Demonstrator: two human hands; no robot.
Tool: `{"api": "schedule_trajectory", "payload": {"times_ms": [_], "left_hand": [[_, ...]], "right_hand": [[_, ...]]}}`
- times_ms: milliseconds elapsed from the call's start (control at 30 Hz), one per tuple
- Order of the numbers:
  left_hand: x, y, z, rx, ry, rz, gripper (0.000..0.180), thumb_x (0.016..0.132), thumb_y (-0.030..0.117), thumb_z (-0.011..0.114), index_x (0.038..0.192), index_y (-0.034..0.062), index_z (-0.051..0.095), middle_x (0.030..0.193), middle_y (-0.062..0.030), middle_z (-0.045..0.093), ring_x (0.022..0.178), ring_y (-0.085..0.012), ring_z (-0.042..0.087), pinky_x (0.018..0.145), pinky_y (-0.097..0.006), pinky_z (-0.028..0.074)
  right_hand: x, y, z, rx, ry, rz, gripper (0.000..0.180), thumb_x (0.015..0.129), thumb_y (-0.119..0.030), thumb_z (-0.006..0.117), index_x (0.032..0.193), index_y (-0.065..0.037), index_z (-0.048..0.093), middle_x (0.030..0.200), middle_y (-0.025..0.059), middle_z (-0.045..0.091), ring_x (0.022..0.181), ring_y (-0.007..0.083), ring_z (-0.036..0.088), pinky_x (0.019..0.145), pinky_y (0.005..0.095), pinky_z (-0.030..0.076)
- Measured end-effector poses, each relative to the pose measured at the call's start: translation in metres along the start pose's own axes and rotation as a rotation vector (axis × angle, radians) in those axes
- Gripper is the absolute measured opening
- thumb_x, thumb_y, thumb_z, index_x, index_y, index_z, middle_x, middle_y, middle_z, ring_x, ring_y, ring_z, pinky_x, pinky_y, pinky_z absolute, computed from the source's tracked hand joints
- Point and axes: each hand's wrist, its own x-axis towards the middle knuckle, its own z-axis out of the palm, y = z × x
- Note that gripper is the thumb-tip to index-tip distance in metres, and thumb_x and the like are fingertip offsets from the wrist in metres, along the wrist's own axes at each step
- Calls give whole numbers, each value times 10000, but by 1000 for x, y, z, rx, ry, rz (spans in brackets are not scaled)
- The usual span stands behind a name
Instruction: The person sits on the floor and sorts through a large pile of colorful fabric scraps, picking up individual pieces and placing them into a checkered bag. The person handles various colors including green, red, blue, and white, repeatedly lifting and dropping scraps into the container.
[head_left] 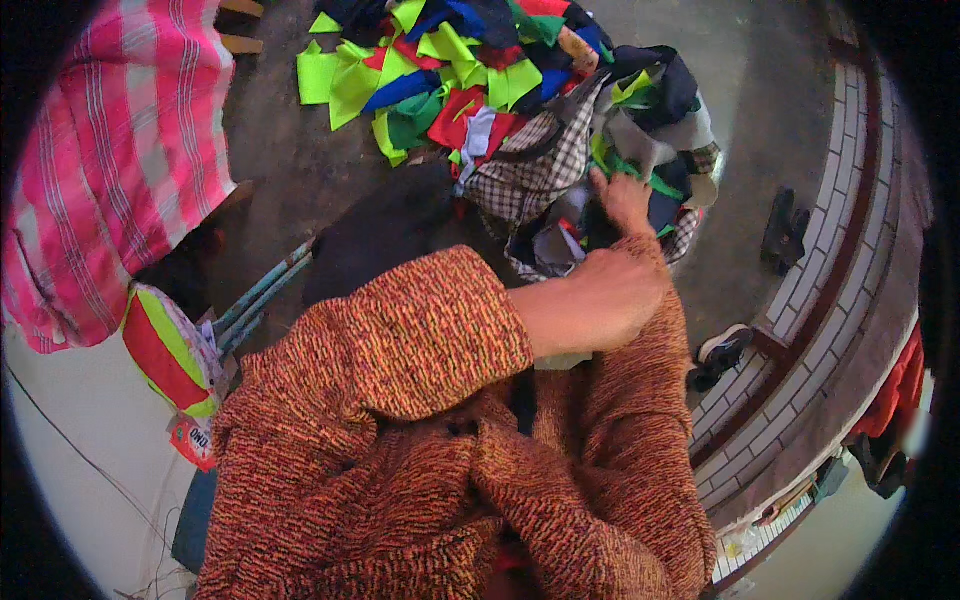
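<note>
My right hand [625,200] reaches into scrap pile [560,150], fingers loosely spread on dark cloth, gripping nothing I can confirm. Left hand [610,295] curled shut; contents hidden. Best: pinch 1 piece, lift clear of checked cloth [530,170].

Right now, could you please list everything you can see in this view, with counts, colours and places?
fabric scraps: many, lime green, red, blue, dark; heaped on the floor, top centre
checked cloth: one, black and white; at the heap's near edge
pink plaid cloth: one, pink and white; far left
shoes: a few, dark; on the floor at right
brick kerb: one, curved; right side
left hand: knuckles up, in front of the right forearm
right hand: among the scraps
</note>
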Motion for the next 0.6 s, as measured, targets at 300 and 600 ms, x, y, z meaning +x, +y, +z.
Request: {"api": "schedule_trajectory", "payload": {"times_ms": [300, 600], "left_hand": [[12, 2, -38, -224, 151, 28, 239, 763, 143, 540, 959, 11, 575, 855, -196, 626, 832, -350, 614, 710, -438, 481], [5, 11, -97, -959, 112, -125, 257, 869, 198, 548, 1001, -20, 586, 918, -81, 613, 750, -138, 591, 579, -259, 511]], "right_hand": [[-78, 16, -67, 930, -2, -62, 479, 848, -333, 594, 1191, -21, 476, 1233, 269, 463, 1137, 398, 465, 880, 409, 422], [-175, -50, -128, 1147, 281, 152, 367, 881, -38, 515, 1248, -34, 504, 1136, 131, 590, 1026, 184, 562, 884, 289, 433]]}}
